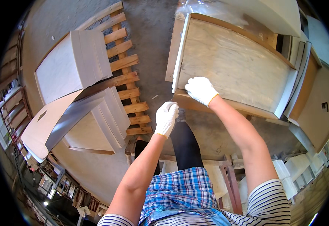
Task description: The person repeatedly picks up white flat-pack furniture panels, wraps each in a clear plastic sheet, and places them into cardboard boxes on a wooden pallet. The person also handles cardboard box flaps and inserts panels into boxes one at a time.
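Both my hands wear white knitted gloves with yellow cuffs. My right hand (201,90) is over the near left corner of a shallow cardboard tray (247,106), fingers curled. Inside the tray lies a beige flat panel (232,60) with a glossy, film-like surface. White strips (180,54) stand along the tray's left and right sides. Left of that corner, my left hand (166,118) is held closed in the air in front of my legs. What either hand's fingers hold, if anything, is hidden.
A wooden slatted pallet (128,84) on the left carries stacked white panels (91,56) and a bent cardboard sheet (46,126). Clear plastic film (209,11) bunches beyond the tray. Cardboard pieces (319,109) lean at the right. Racks (15,109) line the far left.
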Motion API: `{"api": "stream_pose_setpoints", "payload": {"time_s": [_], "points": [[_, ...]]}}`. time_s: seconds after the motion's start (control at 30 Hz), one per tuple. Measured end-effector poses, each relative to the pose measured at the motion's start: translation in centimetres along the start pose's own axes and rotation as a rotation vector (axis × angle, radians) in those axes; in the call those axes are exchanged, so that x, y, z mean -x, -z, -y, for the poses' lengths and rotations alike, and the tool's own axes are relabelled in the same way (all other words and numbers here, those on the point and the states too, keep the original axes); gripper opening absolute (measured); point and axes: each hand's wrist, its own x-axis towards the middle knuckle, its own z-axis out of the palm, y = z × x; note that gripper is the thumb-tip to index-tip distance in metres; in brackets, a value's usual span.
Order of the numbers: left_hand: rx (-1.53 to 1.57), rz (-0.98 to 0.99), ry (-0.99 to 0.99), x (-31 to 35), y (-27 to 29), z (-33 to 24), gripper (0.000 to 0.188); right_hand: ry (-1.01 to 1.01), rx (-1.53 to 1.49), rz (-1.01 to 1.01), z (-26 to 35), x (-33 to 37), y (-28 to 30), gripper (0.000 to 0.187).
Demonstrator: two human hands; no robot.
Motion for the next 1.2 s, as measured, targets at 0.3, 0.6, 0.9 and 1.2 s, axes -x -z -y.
{"api": "stream_pose_setpoints", "payload": {"time_s": [0.3, 0.6, 0.9, 1.2], "points": [[0.029, -0.023, -0.017, -1.0, 0.1, -0.4, 0.023, -0.331, -0.447, -0.302, 0.3, 1.2, 3.2, 0.013], [0.002, -0.039, 0.008, -0.8, -0.1, 0.1, 0.024, 0.057, -0.064, 0.194, 0.9, -2.8, 1.6, 0.016], [0.152, -0.037, 0.044, -1.3, 0.8, -0.5, 0.026, -0.333, -0.726, -0.301, 1.9, -0.1, 1.1, 0.011], [-0.218, 0.086, -0.106, -4.3, -3.5, -9.8, 0.061, -0.117, -0.510, -0.393, 6.6, 4.5, 7.0, 0.009]]}}
